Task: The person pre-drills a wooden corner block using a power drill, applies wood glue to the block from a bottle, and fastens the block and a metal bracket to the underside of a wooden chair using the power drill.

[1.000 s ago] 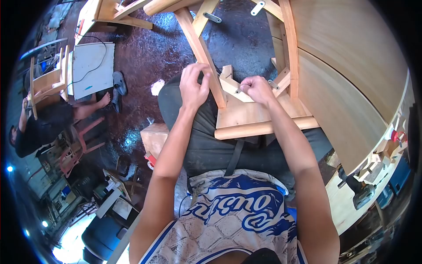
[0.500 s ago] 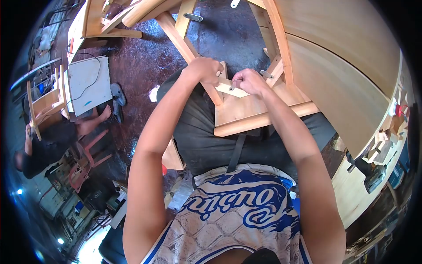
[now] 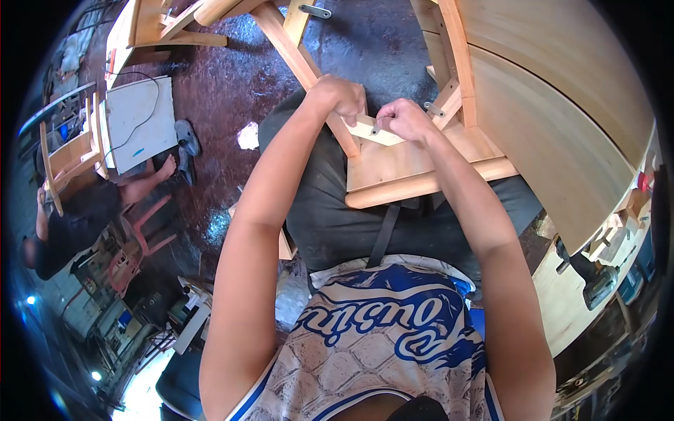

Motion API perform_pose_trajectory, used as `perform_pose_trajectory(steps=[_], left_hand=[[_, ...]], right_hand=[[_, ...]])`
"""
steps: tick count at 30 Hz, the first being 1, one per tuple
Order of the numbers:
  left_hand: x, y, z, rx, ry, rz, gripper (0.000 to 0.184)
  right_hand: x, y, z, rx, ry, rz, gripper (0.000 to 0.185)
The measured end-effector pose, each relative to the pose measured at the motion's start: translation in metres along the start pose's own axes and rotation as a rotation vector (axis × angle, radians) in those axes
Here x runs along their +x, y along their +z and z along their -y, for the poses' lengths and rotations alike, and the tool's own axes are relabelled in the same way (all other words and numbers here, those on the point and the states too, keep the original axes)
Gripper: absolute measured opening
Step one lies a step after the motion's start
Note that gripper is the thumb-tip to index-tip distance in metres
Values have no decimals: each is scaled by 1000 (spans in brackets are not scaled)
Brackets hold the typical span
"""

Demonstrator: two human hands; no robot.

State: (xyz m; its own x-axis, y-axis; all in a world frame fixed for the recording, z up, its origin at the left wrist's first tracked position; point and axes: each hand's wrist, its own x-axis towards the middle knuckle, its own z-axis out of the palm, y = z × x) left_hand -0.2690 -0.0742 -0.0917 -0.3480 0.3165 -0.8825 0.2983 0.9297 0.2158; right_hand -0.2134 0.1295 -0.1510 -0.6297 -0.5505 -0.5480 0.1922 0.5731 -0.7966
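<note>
A light wooden chair frame (image 3: 414,161) rests across my lap, its flat panel toward me. My left hand (image 3: 340,97) is closed over a slanting wooden leg (image 3: 286,45), fingers curled down by a pale wooden strip (image 3: 386,135). A small metal plate (image 3: 375,130) lies on that strip. My right hand (image 3: 405,119) is closed, its thumb and fingertips pinched just above the plate; what they hold, if anything, is too small to make out. Another metal plate (image 3: 434,109) sits on the brace to the right, and a third metal plate (image 3: 315,11) is on the far bar.
Large curved wooden panels (image 3: 540,133) stand at the right. A cordless drill (image 3: 595,281) lies on the bench beyond. At the left, a person (image 3: 77,224) sits by a wooden chair (image 3: 74,151), near a white board (image 3: 140,123) and grey slippers (image 3: 187,144).
The view has shifted slightly, moving the frame and hands a little up and right in the picture. My right fingertips have lifted off the metal plate, which now shows more fully.
</note>
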Motion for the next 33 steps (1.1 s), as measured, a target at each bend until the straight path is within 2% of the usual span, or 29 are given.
perform_pose_trajectory(steps=[13,19,21,24,33], left_hand=[[-1,1,0,14,-6,-22,53],[1,2,0,28,-4,-20,52],[-1,1,-1,25,-7,-25,52],[-5,1,-5,23,-3,-43,51],[1,4,-4,41,-41,-32,46]], right_hand=[[0,-1,0,23,18,8,20],[6,-1,-19,154,-35,85,35],[5,-5,-19,-20,60,187,45],[5,-4,-17,-186,111,201,47],[7,-9,-19,-212,66,230,46]])
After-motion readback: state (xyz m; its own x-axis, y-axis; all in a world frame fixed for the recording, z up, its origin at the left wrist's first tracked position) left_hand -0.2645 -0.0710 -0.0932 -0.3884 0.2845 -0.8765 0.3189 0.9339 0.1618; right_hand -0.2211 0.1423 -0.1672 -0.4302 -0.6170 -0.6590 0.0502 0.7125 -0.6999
